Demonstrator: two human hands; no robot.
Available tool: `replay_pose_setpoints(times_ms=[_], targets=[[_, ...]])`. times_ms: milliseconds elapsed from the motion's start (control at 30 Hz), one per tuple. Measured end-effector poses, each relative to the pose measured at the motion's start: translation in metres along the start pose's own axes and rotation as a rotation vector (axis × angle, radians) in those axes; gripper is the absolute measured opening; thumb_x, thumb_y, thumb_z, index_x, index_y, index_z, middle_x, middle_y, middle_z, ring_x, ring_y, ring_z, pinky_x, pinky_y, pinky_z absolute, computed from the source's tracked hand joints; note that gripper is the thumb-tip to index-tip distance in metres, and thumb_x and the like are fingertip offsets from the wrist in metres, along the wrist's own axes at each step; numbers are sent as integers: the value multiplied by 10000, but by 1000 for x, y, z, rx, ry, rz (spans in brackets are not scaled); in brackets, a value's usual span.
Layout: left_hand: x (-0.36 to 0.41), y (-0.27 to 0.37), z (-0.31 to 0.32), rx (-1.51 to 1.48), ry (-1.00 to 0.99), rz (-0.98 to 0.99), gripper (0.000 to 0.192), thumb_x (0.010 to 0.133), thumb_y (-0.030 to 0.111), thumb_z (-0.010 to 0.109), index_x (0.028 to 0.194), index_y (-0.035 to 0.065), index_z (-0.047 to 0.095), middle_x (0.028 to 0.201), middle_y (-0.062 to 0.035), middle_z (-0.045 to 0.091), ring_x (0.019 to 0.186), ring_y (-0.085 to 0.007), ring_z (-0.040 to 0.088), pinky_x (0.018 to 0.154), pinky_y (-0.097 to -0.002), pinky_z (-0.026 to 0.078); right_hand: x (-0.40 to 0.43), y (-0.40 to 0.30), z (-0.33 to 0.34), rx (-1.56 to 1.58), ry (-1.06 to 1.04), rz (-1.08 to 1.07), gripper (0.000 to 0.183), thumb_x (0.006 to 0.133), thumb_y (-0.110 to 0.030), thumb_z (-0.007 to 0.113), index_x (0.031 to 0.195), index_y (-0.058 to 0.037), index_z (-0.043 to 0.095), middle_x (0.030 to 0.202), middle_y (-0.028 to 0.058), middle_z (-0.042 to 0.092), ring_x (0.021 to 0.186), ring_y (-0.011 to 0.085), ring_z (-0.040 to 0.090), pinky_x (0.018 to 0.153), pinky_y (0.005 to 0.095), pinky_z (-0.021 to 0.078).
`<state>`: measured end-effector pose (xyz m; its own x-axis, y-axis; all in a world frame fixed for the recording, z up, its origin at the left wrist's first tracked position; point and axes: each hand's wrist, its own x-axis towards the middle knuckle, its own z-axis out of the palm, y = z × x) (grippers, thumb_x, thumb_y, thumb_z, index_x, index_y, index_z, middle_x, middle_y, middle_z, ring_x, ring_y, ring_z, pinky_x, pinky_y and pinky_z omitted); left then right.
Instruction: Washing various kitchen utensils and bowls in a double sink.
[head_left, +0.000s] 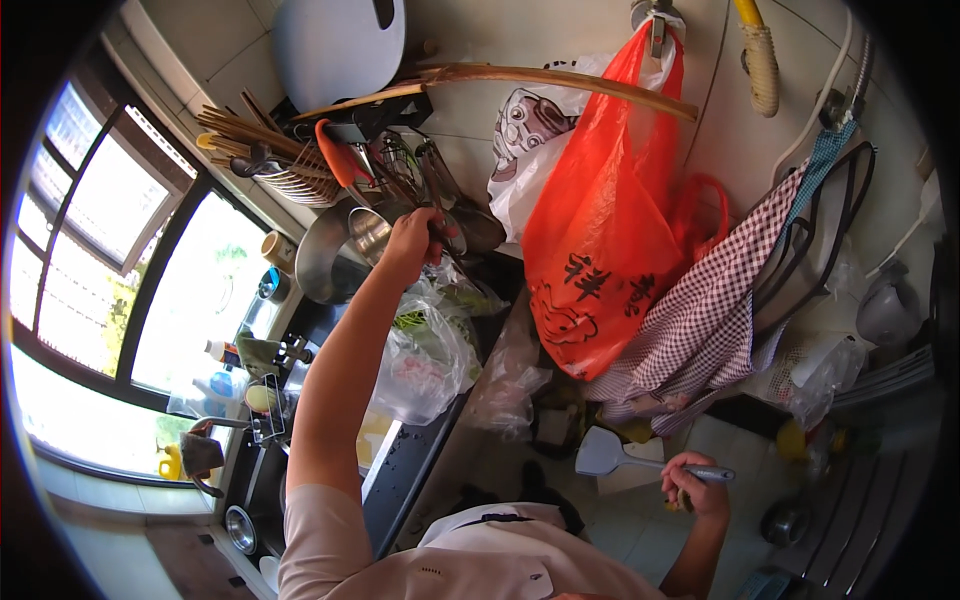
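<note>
My left hand (415, 238) reaches out to the utensils hanging below a black wall rack (401, 112). Its fingers curl beside a dark, thin handle, and whether they grip it is hidden. Close by are a shiny metal bowl or ladle (369, 231), a wire whisk (401, 154) and an orange-handled tool (335, 154). Low on the right, my right hand (697, 487) is closed around the handle of a grey spatula (600, 452), whose broad blade points left. A small yellowish thing (684, 501) shows at the lower fingers of that hand.
Plastic bags of vegetables (424, 367) crowd the dark counter (420, 457) below my left forearm. A red plastic bag (607, 240) and a checked apron (701, 322) hang from the wall. A chopstick basket (304, 180) stands near the window (202, 292). A faucet (225, 424) is at left.
</note>
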<state>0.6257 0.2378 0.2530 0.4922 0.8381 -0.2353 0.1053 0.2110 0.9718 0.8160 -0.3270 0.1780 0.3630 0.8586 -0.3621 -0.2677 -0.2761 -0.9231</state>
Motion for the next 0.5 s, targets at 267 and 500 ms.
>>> replay_pose_setpoints(times_ms=[267, 500], targets=[[-68, -20, 20, 26, -176, 31, 314, 1034, 288, 461, 1107, 6, 579, 885, -133, 700, 511, -134, 528, 451, -279, 442, 6, 4, -3, -10, -3, 43, 125, 946, -111, 636, 944, 13, 656, 743, 84, 655, 595, 103, 595, 556, 246, 479], [-148, -25, -16, 199, -81, 37, 369, 1068, 344, 451, 1189, 17, 574, 811, -68, 642, 510, -83, 490, 446, -218, 374, 11, 6, -4, 24, 1, 61, 113, 939, -92, 639, 935, 19, 661, 733, 83, 652, 595, 92, 592, 549, 247, 480]])
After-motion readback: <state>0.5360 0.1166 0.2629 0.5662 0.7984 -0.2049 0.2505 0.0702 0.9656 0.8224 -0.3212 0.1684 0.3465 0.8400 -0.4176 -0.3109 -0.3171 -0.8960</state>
